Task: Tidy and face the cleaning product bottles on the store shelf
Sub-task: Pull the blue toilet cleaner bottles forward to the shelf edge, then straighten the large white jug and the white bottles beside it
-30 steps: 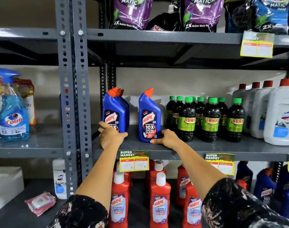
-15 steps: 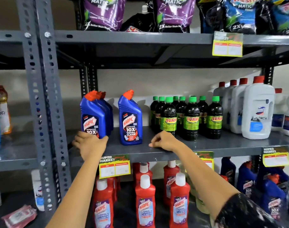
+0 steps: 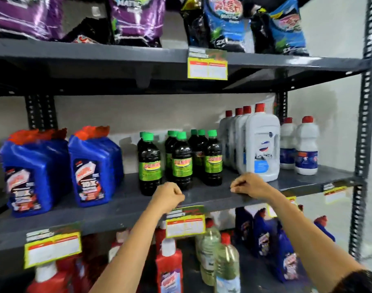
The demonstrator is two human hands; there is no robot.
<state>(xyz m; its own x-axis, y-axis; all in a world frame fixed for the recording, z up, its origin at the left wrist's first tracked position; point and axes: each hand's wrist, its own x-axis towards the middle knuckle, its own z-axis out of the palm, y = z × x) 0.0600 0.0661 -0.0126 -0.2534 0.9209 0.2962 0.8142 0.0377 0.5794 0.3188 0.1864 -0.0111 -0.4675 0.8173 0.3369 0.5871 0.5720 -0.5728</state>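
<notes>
On the grey middle shelf (image 3: 202,199) stand two blue toilet-cleaner bottles (image 3: 92,170) with red caps at the left. Several dark bottles with green caps (image 3: 181,163) are grouped at the centre, one (image 3: 149,166) set a little apart to the left. Tall white bottles with red caps (image 3: 262,144) stand to their right. My left hand (image 3: 168,196) is a loose fist at the shelf's front edge, just below the dark bottles. My right hand (image 3: 249,186) rests curled on the shelf in front of the white bottles. Neither hand holds a bottle.
Purple and blue detergent pouches (image 3: 136,20) fill the shelf above. Red bottles (image 3: 169,269), clear bottles (image 3: 226,265) and blue bottles (image 3: 286,250) stand on the shelf below. Yellow price tags (image 3: 185,226) hang from the shelf edges. A perforated upright (image 3: 364,123) bounds the right side.
My view and both hands have shifted right along the shelf, from the blue bottles to the green-capped and white bottles. My left hand has let go of the blue bottle.
</notes>
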